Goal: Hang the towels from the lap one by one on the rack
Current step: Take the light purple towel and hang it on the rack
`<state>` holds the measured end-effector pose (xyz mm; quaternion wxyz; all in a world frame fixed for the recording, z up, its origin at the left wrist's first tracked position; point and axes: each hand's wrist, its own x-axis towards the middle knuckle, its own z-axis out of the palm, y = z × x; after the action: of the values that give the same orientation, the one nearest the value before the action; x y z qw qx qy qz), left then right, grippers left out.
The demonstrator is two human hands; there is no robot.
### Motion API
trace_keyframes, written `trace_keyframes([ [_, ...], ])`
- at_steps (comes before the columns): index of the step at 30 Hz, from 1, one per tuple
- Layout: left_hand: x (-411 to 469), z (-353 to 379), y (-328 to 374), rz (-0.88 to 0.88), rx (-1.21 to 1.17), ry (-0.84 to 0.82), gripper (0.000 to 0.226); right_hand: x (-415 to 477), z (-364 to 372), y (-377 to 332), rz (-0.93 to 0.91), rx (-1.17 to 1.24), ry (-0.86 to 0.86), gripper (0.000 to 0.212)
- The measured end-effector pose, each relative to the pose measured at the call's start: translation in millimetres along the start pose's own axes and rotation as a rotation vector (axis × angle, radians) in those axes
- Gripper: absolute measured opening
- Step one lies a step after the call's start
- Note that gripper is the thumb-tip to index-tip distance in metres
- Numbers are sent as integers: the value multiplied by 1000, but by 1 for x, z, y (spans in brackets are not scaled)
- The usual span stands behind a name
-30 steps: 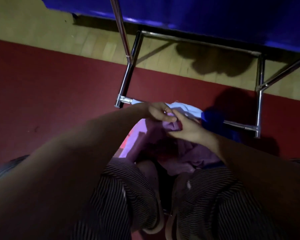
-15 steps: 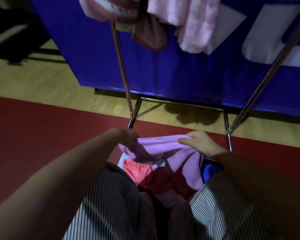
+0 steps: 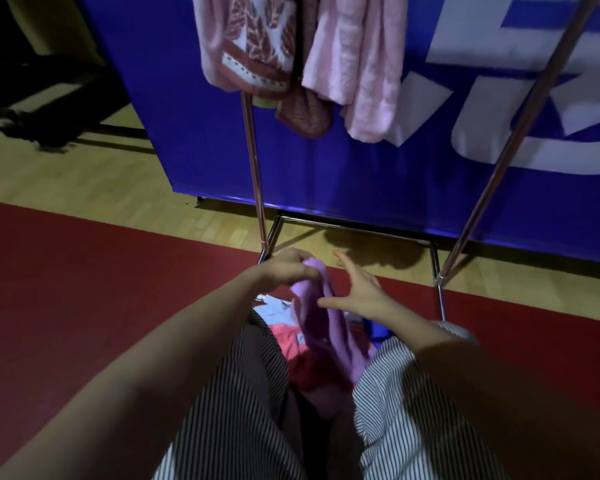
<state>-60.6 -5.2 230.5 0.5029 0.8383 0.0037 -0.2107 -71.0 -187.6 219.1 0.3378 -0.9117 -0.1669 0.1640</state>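
- While the left hand (image 3: 286,271) curls its fingers round the top end of the purple towel (image 3: 326,327), the cloth droops from that grip onto the lap.
- Right hand (image 3: 359,289) — fingers straight and spread, gripping nothing, thumb tip against the towel's side.
- Red towel (image 3: 291,344) lies bunched between the striped trousers (image 3: 239,393).
- Rack (image 3: 254,161) stands just ahead — pink towel (image 3: 357,64) and patterned towel (image 3: 257,46) draped up top.
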Motion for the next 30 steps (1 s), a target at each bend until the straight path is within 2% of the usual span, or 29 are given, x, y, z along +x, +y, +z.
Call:
trace_keyframes([
  [2, 0, 10, 5, 2, -45, -131, 17, 3, 6, -16, 7, 144, -63, 110],
  [4, 3, 13, 7, 25, -103, -205, 25, 5, 10, -20, 41, 303, -50, 109],
  [6, 5, 11, 8, 31, -194, -211, 22, 6, 7, -20, 49, 419, -28, 92],
  [9, 10, 6, 10, 30, -410, -191, 23, 6, 3, -14, 10, 506, -23, 51],
  [12, 15, 3, 5, 30, -525, -171, 21, 6, -2, -12, 88, 552, 184, 30],
  [14, 14, 4, 4, 20, -423, -182, 11, 9, -5, -9, 197, 690, 327, 12],
  [16, 14, 10, 4, -4, -323, -235, 6, 13, -7, -8, 293, 841, 401, 12],
  [17, 12, 15, 5, -4, -286, -258, 9, 14, -8, -9, 324, 897, 412, 13],
  [20, 20, 32, 0, 61, -225, -231, 40, 14, -9, -15, 362, 1001, 383, 14],
  [21, 21, 36, 1, 84, -232, -203, 36, 15, -7, -15, 365, 1011, 366, 14],
  [23, 25, 41, 1, 126, -252, -128, 11, 17, -5, -12, 362, 1014, 334, 14],
  [24, 27, 40, 2, 134, -250, -91, 9, 17, -5, -10, 359, 1011, 333, 10],
  [27, 29, 32, 3, 153, -126, -104, 19, 16, -9, -3, 347, 947, 392, 6],
  [30, 26, 19, -1, 157, 145, -194, 35, 11, -15, 1, 299, 839, 396, 3],
])
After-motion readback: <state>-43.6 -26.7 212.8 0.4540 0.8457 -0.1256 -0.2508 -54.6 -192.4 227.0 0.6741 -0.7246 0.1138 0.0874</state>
